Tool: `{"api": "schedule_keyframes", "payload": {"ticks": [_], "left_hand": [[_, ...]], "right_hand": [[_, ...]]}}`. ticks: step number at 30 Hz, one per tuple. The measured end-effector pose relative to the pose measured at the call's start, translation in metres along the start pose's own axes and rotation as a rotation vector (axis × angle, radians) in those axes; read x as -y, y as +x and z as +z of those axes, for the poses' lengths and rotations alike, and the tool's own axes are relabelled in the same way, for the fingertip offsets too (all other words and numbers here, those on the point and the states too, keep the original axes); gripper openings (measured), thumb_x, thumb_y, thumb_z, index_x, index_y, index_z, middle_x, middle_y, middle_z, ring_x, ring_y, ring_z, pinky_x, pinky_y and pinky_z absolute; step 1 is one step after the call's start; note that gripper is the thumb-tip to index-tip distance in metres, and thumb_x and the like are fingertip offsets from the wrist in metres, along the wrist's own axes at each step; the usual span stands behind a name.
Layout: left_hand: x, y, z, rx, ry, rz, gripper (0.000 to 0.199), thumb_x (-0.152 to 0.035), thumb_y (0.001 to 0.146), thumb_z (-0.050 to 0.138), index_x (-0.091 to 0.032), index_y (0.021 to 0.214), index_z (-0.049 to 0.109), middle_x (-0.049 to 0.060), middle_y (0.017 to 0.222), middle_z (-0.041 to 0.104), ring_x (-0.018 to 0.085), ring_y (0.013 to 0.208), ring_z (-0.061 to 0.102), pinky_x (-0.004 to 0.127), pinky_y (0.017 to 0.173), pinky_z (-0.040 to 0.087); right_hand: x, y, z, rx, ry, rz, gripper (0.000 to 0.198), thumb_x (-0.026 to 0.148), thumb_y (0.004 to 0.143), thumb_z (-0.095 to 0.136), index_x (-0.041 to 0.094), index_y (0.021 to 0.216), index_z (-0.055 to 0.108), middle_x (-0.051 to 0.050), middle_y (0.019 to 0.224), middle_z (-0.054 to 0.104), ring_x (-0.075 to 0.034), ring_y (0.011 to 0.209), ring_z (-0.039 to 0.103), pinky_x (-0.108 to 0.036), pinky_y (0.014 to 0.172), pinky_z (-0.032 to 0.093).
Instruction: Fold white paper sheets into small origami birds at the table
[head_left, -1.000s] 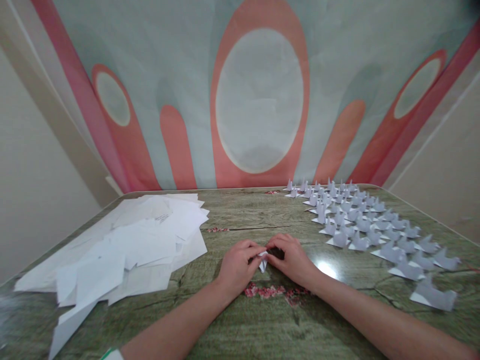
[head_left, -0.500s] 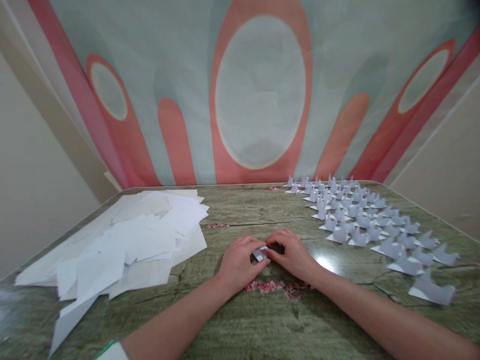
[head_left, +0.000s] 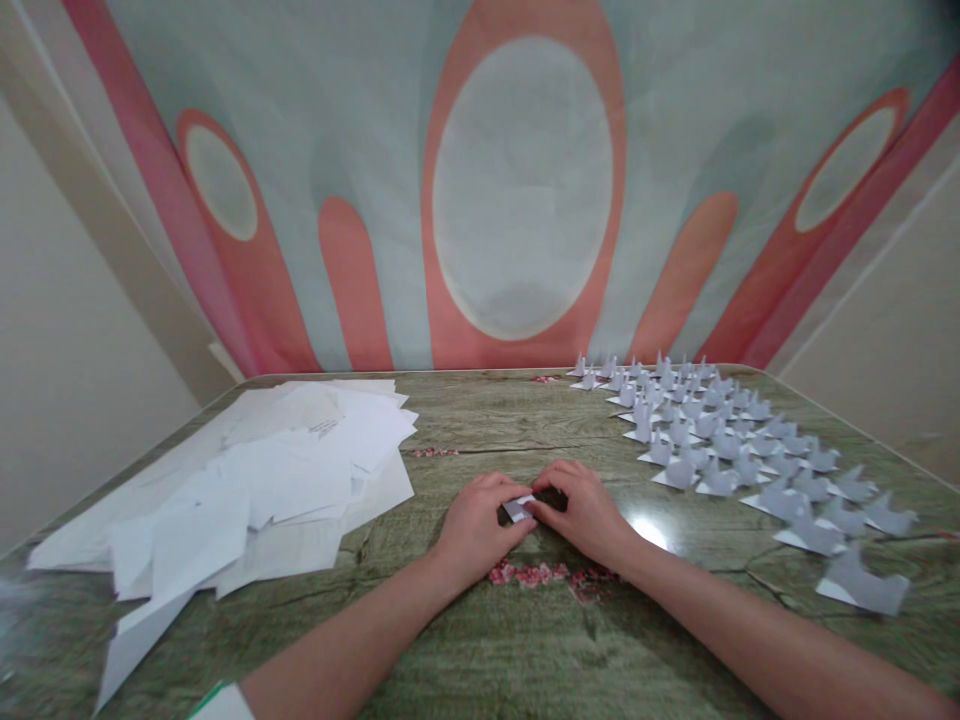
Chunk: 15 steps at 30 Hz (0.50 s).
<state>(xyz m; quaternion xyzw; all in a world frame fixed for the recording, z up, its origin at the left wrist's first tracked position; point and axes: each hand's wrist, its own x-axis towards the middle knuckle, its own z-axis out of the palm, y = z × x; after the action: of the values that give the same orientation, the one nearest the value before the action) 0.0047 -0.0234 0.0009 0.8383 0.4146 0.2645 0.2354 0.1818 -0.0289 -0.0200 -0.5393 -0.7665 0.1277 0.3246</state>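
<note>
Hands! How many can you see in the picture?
2: the left hand, on the side toward the white sheets, and the right hand, toward the paper birds. They hold a small folded paper between them.

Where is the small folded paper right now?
In the head view, the small folded paper is below centre, slightly right, held between the left hand and the right hand, just beyond the pink blossom print on the table.

The left hand (head_left: 478, 522) and right hand (head_left: 583, 508) partly conceal the folded paper (head_left: 517, 509). Print (head_left: 324, 427) on the paper sheets (head_left: 289, 480) is illegible. The white sleeve (head_left: 227, 705) is cropped below.
</note>
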Motion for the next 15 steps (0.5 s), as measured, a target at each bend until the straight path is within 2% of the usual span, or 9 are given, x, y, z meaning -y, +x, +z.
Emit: {"api": "schedule_keyframes", "payload": {"ticks": [9,15], "left_hand": [[-0.0008,-0.0002,0.0005,-0.001,0.011,0.005,0.02,-0.023,0.075,0.059,-0.024,0.094,0.067,0.002,0.091,0.061,0.018,0.087,0.054,0.028,0.08,0.042],[-0.0003,-0.0009,0.0012,-0.006,0.034,0.017,0.019,-0.02,0.074,0.06,-0.024,0.091,0.068,0.002,0.091,0.061,0.018,0.088,0.054,0.028,0.081,0.042]], "right_hand": [[-0.0019,-0.0005,0.0007,0.006,-0.017,-0.034,0.01,0.028,0.073,0.067,0.023,0.08,0.064,-0.001,0.081,0.061,-0.019,0.082,0.053,-0.033,0.074,0.037],[0.0,-0.0059,-0.0047,-0.04,-0.081,-0.184,0.015,0.025,0.077,0.063,0.023,0.092,0.062,-0.004,0.091,0.061,-0.02,0.086,0.053,-0.034,0.075,0.038]]}}
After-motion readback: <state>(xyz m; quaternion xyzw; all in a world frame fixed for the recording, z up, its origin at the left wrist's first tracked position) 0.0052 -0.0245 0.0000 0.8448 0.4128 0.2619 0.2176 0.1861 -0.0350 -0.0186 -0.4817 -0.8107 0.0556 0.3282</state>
